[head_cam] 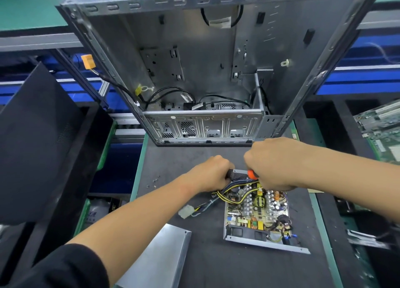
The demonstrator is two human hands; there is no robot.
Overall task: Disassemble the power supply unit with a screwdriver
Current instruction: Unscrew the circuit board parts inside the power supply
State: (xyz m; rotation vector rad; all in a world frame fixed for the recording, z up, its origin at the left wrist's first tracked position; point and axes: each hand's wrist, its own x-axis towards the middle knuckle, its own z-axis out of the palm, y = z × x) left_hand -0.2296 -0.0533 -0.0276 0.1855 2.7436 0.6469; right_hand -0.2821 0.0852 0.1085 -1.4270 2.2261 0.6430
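Orange shows between my hands: the handle of the screwdriver (pixel 251 174), which my right hand (pixel 273 164) grips in a closed fist, knuckles up, over the far edge of the power supply unit (pixel 257 212). The shaft and tip are hidden under my hand, so I cannot tell what they touch.

My left hand (pixel 213 173) is curled round the far left corner of the unit, where the black perforated wall (pixel 237 175) stands, and it holds that corner down. The two hands are just beside each other.

The unit lies on the dark mat (pixel 194 158) in front of me with its cover off. Its circuit board (pixel 256 205) faces up, crowded with coils, capacitors and heat sinks, inside a grey metal tray. A bundle of yellow and black wires (pixel 234 195) runs out from under my left hand toward the left and ends in a white connector (pixel 186 211) lying on the mat.

A bent grey metal cover (pixel 164 257) rests on the mat near my left forearm. A few small screws (pixel 154 181) lie loose to the left of my left wrist. Beyond my hands stands an open grey computer case (pixel 205 71), cables hanging inside it. At the right edge lies a green board (pixel 381 123).
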